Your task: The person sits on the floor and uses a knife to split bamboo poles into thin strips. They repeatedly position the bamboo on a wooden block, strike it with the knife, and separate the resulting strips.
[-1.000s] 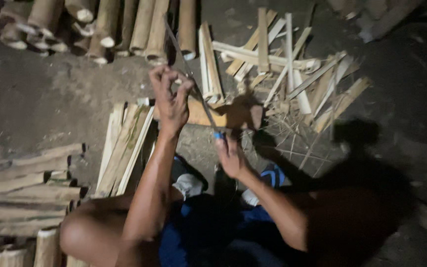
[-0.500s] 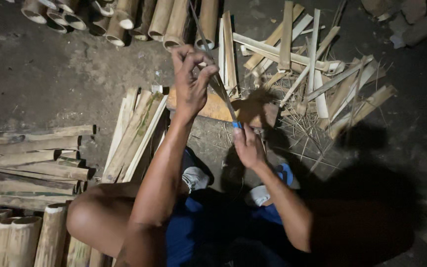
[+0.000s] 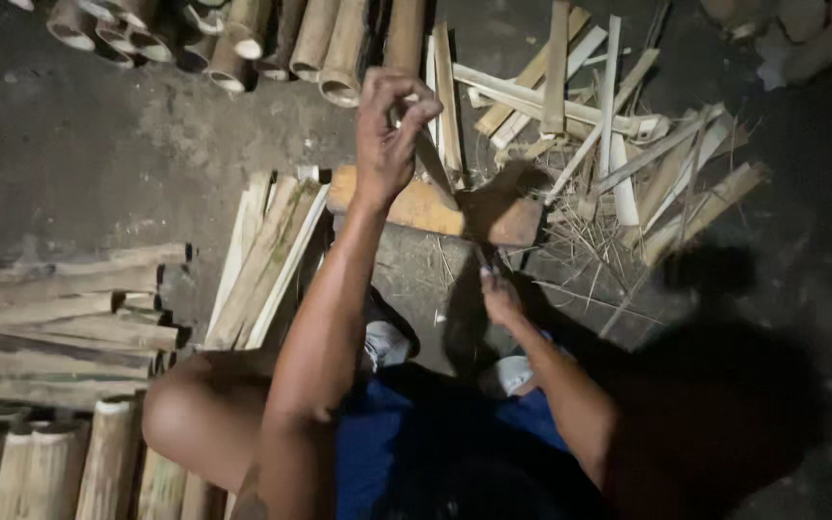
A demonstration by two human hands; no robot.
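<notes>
Dark, dusty floor (image 3: 69,164) fills the view, seen from above a seated person's bare knees and blue shorts. Round bamboo tubes (image 3: 320,39) lie along the top edge, and more stand at the lower left. Flat split bamboo slats (image 3: 267,260) rest just left of a wooden chopping block (image 3: 416,204), with a loose heap of thin strips (image 3: 618,144) scattered to its right. The left hand (image 3: 384,140) is raised over the block, its grip closed around the top of an upright bamboo strip (image 3: 432,159) that stands on the block. The right hand (image 3: 500,299) sits lower, in shadow, fingers closed on a dark knife handle (image 3: 485,265) near the strip's foot.
</notes>
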